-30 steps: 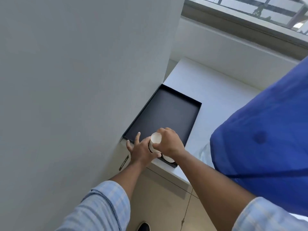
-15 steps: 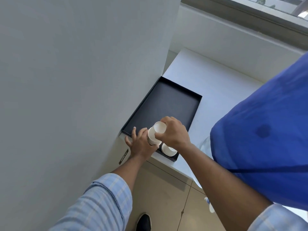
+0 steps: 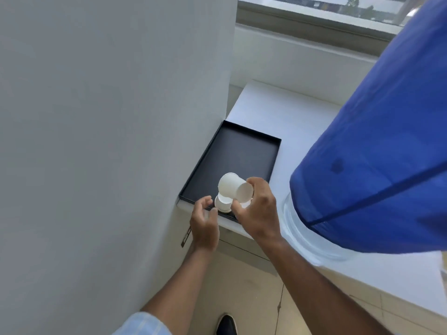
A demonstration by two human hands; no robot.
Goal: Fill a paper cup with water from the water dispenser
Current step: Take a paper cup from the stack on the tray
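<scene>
The right hand's fingers (image 3: pixel 256 188) are clamping on a white paper cup (image 3: pixel 234 188), thumb at its lower side, and the right hand (image 3: pixel 257 211) is holding it tipped on its side above the near end of a black tray (image 3: pixel 244 153), its wider end facing the hand and its narrower end pointing up and away. The left hand (image 3: pixel 205 221) is hanging just beside it with its fingers (image 3: pixel 205 201) curled but apart, gripping nothing, their tips close to a second white cup (image 3: pixel 223 204) that is sitting in the tray's near corner under the lifted one. Whether the two cups are touching cannot be told. The tray is lying on a white surface (image 3: pixel 290 112), pushed up beside a tall grey wall (image 3: pixel 108 141) on the left. To the right a large blue bottle (image 3: pixel 375 153) is standing neck down in a clear collar (image 3: pixel 297 228) on the same surface. Both forearms are reaching in from below, with pale blue checked sleeves (image 3: pixel 145 325) pushed up, and a dark shoe (image 3: pixel 226 325) is showing on the floor between them. A window (image 3: pixel 314 10) is running along the top.
</scene>
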